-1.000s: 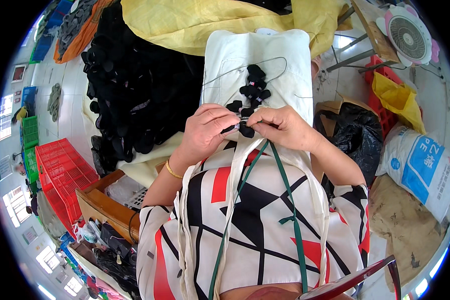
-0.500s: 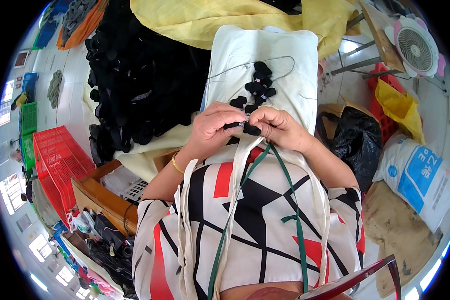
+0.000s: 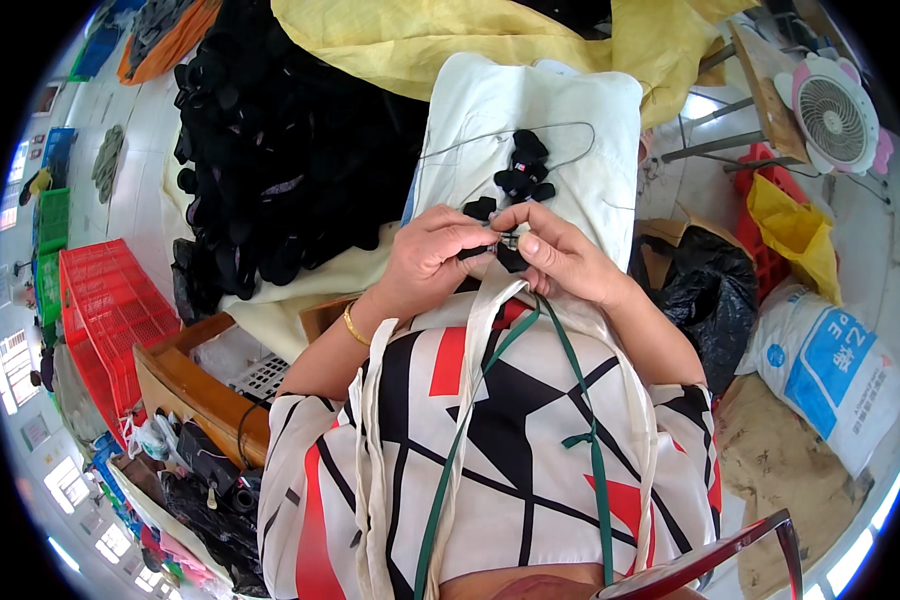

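Observation:
My left hand (image 3: 432, 258) and my right hand (image 3: 567, 255) meet close in front of my chest. Pinched between their fingertips is a small black knitted piece (image 3: 511, 258), its exact kind too small to make out. Both thumbs and forefingers press on it, and part of it is hidden by the fingers. Just beyond the hands, a cluster of similar black pieces (image 3: 523, 172) with small pale marks lies on a white cloth-covered surface (image 3: 470, 100). A thin dark cord (image 3: 470, 140) loops across the cloth around that cluster.
A big heap of black knitted pieces (image 3: 280, 150) fills the left. Beside me stand an open wooden drawer (image 3: 200, 385) and a red plastic crate (image 3: 120, 320). On the right are a black plastic bag (image 3: 705, 290), a white-and-blue sack (image 3: 830, 365) and a fan (image 3: 832, 110).
My right fingers have shifted their pinch, with the thumb and forefinger now angled differently over the black piece. My left hand stays nearly in place. The view has moved slightly.

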`<control>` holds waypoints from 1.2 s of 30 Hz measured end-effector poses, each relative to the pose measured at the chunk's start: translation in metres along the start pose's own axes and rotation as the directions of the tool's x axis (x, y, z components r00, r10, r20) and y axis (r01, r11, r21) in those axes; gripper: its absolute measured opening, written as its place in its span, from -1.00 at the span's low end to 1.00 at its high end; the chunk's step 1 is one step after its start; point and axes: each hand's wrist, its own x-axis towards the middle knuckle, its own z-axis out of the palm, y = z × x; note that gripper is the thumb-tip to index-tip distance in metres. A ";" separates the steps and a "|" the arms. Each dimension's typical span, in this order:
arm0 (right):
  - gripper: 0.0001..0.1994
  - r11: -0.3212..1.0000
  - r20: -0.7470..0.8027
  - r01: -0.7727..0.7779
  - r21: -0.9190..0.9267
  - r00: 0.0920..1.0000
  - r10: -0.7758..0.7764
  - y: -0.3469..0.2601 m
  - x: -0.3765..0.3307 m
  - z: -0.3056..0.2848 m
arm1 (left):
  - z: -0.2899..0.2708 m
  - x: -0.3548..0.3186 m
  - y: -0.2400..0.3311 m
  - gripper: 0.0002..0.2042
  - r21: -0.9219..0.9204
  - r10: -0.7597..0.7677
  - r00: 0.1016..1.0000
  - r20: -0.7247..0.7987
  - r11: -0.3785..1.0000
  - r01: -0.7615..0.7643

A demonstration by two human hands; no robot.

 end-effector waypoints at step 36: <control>-0.80 0.237 -0.792 0.969 -0.073 0.088 -0.604 -0.083 -0.280 -0.227 | -0.038 0.018 -0.039 -0.68 0.648 0.238 0.971 -0.007 0.740 -0.177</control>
